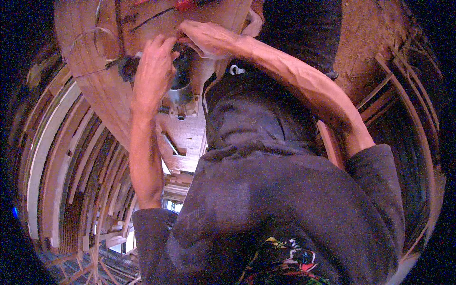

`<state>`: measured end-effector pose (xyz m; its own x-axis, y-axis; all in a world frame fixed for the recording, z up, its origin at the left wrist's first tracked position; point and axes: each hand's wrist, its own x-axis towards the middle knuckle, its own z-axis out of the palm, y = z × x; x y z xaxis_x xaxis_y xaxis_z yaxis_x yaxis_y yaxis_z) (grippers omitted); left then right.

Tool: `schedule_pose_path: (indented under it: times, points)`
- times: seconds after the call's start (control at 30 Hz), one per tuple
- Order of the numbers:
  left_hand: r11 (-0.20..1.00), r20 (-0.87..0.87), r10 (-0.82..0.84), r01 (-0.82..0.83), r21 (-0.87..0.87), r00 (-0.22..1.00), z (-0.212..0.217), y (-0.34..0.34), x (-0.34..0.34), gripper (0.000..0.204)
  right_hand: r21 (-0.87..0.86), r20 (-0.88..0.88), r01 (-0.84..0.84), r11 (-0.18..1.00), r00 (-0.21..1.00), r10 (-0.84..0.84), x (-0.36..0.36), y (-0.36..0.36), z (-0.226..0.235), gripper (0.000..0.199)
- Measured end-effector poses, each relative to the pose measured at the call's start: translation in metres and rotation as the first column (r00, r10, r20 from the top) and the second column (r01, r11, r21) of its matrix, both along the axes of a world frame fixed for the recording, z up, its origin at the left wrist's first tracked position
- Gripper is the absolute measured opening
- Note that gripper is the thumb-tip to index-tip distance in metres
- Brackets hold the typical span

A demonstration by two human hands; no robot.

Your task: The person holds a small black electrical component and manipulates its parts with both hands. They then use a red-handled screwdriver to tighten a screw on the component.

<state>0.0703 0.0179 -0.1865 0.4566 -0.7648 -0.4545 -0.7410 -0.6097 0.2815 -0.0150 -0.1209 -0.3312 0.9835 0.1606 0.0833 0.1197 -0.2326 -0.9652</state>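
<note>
A dark, round-bodied tool with a bare metal lower part (178,95) stands on the wooden board, close to my body; its exact kind does not show clearly. My left hand (157,61) comes at it from the left, fingers bent together by its upper end and thumb against its side. From the right my right hand (197,38) reaches across, wrist bent, with its fingers curled down over the tool's top and partly hidden. Both hands look closed, nearly meeting; what lies between the fingertips is hidden.
Beneath the tool, the wooden board (102,90) has a rectangular cutout (175,146) on its near part. A red item (187,4) and a thin dark rod (151,20) lie at the far edge. A loop of thin cord (97,31) sits at far left. Stacked wooden strips (59,156) fill the left.
</note>
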Motion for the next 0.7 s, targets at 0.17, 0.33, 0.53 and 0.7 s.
schedule_pose_path:
  times: [0.17, 0.33, 0.53, 0.7]
  points:
    - [0.998, 0.026, 0.059, -0.059, -0.001, 0.998, 0.007, 0.000, -0.007, 0.028, -0.013, -0.055, 0.104, 0.995, 0.993, -0.104, -0.003, 0.010, 0.007, 0.024]
    - [0.996, 0.062, 0.085, -0.086, 0.005, 0.994, 0.009, 0.002, -0.013, 0.029, 0.054, -0.392, 0.204, 0.978, 0.905, -0.167, -0.003, 0.019, 0.023, 0.022]
    - [0.976, 0.088, 0.209, -0.202, -0.075, 0.974, 0.000, 0.011, -0.026, 0.028, 0.192, -0.600, 0.365, 0.911, 0.778, -0.185, -0.005, 0.026, 0.032, 0.027]
    - [0.921, 0.023, 0.351, -0.340, -0.192, 0.936, -0.008, 0.016, -0.032, 0.026, 0.289, -0.717, 0.442, 0.849, 0.688, -0.114, -0.008, 0.031, 0.030, 0.028]
